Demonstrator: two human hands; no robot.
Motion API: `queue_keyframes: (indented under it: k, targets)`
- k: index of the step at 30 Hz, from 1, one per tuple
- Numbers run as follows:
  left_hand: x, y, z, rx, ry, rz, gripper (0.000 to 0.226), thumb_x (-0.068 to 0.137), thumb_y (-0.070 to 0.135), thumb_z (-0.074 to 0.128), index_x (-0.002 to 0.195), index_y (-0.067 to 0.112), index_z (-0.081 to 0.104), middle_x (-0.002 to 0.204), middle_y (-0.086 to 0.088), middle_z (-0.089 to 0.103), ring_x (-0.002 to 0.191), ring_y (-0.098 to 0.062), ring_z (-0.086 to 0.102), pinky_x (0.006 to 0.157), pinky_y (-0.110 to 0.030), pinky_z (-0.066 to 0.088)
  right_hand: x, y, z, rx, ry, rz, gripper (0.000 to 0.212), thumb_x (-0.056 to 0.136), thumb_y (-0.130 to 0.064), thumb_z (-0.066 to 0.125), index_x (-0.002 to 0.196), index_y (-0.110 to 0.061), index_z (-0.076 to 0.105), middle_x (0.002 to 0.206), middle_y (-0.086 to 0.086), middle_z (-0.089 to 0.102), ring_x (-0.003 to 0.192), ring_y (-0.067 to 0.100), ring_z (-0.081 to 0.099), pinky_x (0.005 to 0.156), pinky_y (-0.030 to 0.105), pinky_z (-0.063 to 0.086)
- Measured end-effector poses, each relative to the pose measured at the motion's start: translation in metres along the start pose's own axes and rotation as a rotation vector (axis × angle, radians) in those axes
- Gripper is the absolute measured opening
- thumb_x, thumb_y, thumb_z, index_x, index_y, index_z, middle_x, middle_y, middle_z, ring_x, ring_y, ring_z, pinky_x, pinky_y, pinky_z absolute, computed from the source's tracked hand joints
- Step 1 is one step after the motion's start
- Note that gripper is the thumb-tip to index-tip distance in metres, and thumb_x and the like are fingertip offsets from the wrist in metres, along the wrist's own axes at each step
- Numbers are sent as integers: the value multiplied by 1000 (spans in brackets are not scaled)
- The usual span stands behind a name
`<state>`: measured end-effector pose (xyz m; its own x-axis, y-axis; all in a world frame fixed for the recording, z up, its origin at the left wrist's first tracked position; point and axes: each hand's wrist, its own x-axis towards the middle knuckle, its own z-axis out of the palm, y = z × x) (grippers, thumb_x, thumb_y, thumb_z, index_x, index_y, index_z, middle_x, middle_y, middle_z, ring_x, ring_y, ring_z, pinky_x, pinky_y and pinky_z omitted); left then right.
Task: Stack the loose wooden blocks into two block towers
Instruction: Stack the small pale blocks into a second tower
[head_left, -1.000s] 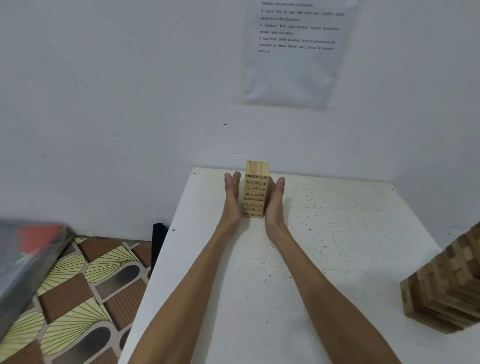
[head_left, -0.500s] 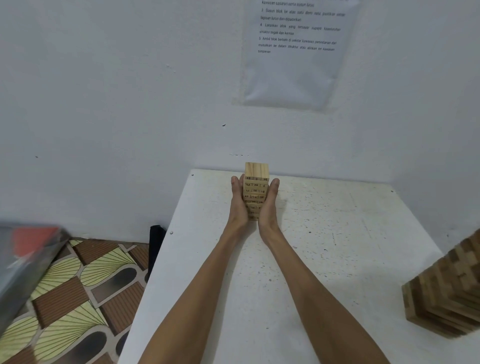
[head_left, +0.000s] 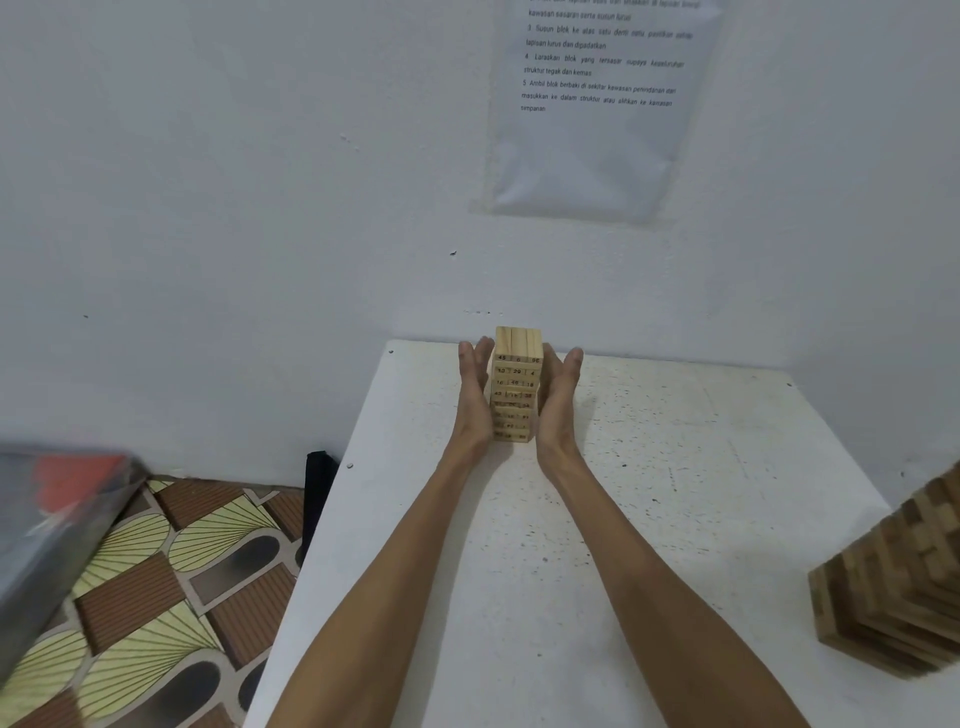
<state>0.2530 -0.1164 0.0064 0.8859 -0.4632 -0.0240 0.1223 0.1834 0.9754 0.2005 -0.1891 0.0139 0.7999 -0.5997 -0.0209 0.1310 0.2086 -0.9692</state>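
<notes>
Left hand (head_left: 475, 397) and right hand (head_left: 558, 402), fingers straight, rest flat against opposite sides of the pale block tower (head_left: 517, 384) on the table (head_left: 701, 467); a darker tower (head_left: 904, 587) stands well apart

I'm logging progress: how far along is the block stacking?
Done: a darker tower stands at the right edge of the table, a pale numbered tower at the back. In hand: left hand and right hand flank the pale one, fingers straight, apparently squaring it. Left: no loose blocks in view.
</notes>
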Motion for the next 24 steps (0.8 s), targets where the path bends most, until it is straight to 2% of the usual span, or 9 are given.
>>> queue_keyframes:
  k: [3,5,6,9,14,17,20,21,24]
  targets:
    - [-7,21,8,-15,-3,54,87,98,79,13,149,20,51,142,-7,63,130,-20,61,109,-42,51,4,-6,4,-3,-15,-20,100,83,-93,20,158,-29,40,152,-2,55,135,16,57,107,39,50]
    - [-9,24,12,-22,-34,71,81,105,65,7,138,13,59,126,-10,72,117,-20,69,94,-29,57,5,-7,7,-26,-37,-49,95,89,-89,18,152,-24,50,136,3,68,123,19,67,103,43,55]
    - [-9,24,14,-23,-47,76,80,106,62,6,135,12,61,122,-11,73,114,-20,70,91,-28,56,4,-8,8,-38,-38,-58,93,92,-85,16,147,-22,55,128,3,72,118,19,69,101,43,56]
    - [-12,25,16,-34,-48,73,79,106,62,7,132,13,63,117,-10,75,111,-20,72,93,-30,57,2,-8,12,-36,-41,-57,90,94,-82,15,136,-20,65,118,3,76,112,18,72,98,40,57]
    - [-13,26,15,-47,-39,56,83,104,67,9,133,12,64,120,-10,75,115,-23,70,107,-41,52,-2,-10,18,-33,-17,-63,81,101,-72,12,124,-22,72,110,2,78,105,17,74,95,39,59]
    - [-11,25,14,-44,-49,58,84,104,67,8,135,11,63,120,-9,75,116,-22,70,107,-41,51,-3,-10,18,-39,-12,-58,79,103,-70,12,126,-22,71,111,1,78,104,16,74,93,38,59]
    - [-11,25,11,-19,-62,60,84,103,69,7,136,13,62,122,-10,74,117,-24,69,105,-42,52,-2,-11,14,-60,-50,-64,82,101,-73,12,133,-22,67,116,2,77,109,16,73,94,38,58]
    - [-11,24,8,-5,-65,59,85,102,73,8,140,17,59,128,-9,71,122,-23,67,108,-45,50,-2,-11,11,-69,-61,-74,80,101,-73,12,136,-22,64,120,2,75,112,16,72,95,36,58]
    - [-8,17,-7,59,-56,57,90,92,85,14,153,27,46,149,3,57,143,-15,48,123,-51,31,-5,-10,-5,-79,-57,-122,73,101,-72,21,147,-26,52,143,-6,62,131,4,58,103,23,48]
